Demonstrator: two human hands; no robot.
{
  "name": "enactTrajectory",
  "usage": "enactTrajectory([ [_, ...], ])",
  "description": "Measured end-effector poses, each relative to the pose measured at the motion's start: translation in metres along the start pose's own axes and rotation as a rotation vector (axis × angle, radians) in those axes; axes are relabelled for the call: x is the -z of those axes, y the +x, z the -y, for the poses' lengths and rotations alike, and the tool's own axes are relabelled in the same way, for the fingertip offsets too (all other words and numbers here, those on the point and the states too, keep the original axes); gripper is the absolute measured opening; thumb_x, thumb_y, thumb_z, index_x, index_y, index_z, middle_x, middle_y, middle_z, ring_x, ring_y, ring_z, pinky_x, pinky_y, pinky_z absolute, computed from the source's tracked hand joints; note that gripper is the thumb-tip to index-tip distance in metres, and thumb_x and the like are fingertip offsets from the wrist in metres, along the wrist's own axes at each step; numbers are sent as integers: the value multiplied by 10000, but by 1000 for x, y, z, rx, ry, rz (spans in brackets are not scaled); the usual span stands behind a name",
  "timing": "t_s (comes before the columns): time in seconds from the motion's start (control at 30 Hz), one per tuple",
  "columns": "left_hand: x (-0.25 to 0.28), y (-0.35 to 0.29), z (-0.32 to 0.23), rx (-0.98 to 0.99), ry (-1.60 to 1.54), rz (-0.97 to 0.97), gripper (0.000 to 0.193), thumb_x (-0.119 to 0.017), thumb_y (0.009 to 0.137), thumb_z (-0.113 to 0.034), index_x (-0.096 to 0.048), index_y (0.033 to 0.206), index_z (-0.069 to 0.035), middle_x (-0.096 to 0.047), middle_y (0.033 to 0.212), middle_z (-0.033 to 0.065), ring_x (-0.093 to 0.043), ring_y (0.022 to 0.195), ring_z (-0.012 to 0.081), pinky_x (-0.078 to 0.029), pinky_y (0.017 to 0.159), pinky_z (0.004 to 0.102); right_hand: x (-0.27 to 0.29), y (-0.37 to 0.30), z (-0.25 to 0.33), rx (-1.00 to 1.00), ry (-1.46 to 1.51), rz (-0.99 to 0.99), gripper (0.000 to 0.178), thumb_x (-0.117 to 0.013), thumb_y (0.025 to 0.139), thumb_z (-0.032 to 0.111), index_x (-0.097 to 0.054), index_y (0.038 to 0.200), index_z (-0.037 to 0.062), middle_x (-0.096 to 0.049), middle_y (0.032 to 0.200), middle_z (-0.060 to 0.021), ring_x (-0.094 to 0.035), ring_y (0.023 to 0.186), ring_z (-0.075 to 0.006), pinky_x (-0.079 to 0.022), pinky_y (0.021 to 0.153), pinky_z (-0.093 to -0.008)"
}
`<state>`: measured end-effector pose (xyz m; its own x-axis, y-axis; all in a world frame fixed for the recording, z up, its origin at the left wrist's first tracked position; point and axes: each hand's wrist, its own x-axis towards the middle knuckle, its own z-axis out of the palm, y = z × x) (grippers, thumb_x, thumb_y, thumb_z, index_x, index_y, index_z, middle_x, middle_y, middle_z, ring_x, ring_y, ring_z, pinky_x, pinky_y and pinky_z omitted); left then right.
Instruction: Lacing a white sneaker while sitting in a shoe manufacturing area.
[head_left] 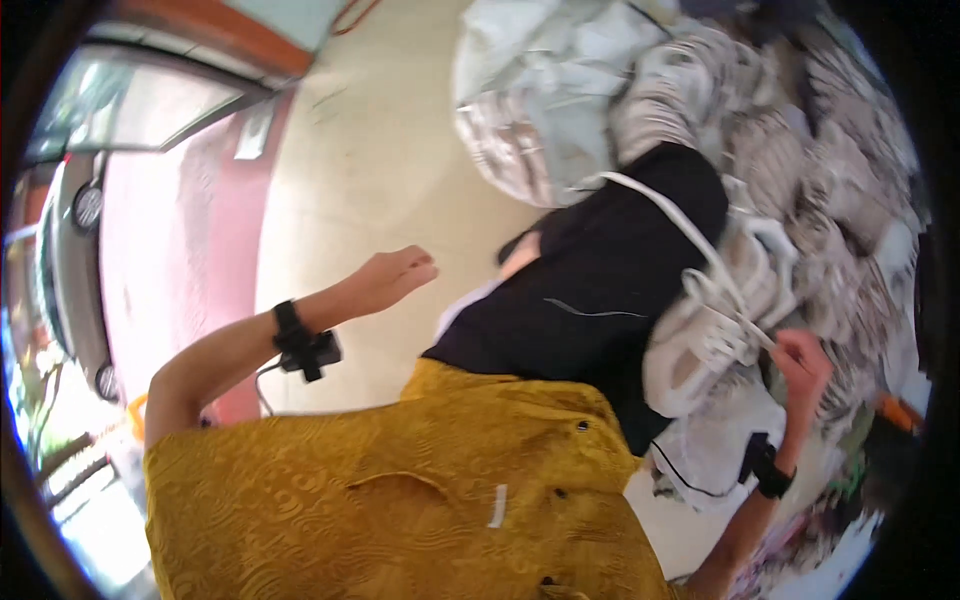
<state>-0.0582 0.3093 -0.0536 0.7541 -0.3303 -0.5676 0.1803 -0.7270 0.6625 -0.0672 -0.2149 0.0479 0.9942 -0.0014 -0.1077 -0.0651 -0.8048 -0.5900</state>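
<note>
The two hands are held well apart. At three o'clock, seen from the middle of the view, a white strip (690,228) is pinched between the fingers of the right hand (803,362). The strip is stretched from there toward one o'clock, laid over the leg of the black trousers (600,275), and its far end is seen near a white sack (560,60). Just inside the right hand, also at three o'clock, a pair of pale shoes (690,335) is crossed by the strip; whether it is tied to them cannot be told.

Toward ten o'clock, close to the middle, the left hand (395,278) is raised over the pale floor (365,170), its fingers loosely bent; whether anything is enclosed by them cannot be told. Dark bands are worn on both wrists.

Pale shoes are held in the sack at twelve to one o'clock, and a large shoe pile (765,150) is spread around two o'clock. The lower view, at six o'clock, is filled by a mustard shirt (400,500). At nine o'clock a parked car (80,275) is seen beyond a pink strip of ground (150,245).
</note>
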Motion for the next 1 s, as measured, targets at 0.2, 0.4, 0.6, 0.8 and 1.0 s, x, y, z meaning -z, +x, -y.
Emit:
enactTrajectory([
  [0.2, 10, 38, -109, -258, -58, 20, 212, -499, 896, -140, -547, 1045, 4, -615, 973, 130, -595, 871, 197, -459, 766, 296, -15, 5, 20, 62, 72, -45, 117, -630, 670, 1, -622, 787, 10, -548, 670, -52, -530, 602, -142, -414, 556, -251],
  [0.4, -31, 65, -222, -1027, 287, -208, 256, -631, 760, -42, -570, 1007, -19, -604, 947, 122, -603, 844, 269, -488, 729, 333, -13, -5, 15, 102, 138, -116, 134, -632, 666, -19, -630, 796, 14, -557, 665, -68, -534, 587, -168, -423, 540, -265],
  [0.6, -64, 98, -246, -1058, 379, -273, 278, -622, 739, -19, -547, 1007, -24, -578, 986, 129, -609, 798, 297, -506, 651, 342, -9, -9, 10, 160, 169, -160, 138, -639, 659, -20, -636, 790, 25, -560, 659, -74, -538, 576, -171, -421, 522, -277],
  [0.8, -74, 112, -246, -954, 553, -243, 296, -618, 747, -52, -530, 1030, -57, -583, 919, 104, -609, 719, 284, -495, 579, 345, -8, -10, 1, 225, 131, -264, 126, -637, 646, -38, -636, 763, 8, -576, 675, -70, -544, 582, -171, -420, 525, -264],
  [1.0, -69, 120, -240, -936, 603, -232, 175, -606, 769, -68, -574, 941, -75, -589, 775, 100, -602, 660, 285, -487, 550, 357, 11, -19, -13, 154, 77, -321, 117, -635, 647, -32, -635, 755, 13, -594, 676, -70, -571, 598, -178, -440, 537, -270],
])
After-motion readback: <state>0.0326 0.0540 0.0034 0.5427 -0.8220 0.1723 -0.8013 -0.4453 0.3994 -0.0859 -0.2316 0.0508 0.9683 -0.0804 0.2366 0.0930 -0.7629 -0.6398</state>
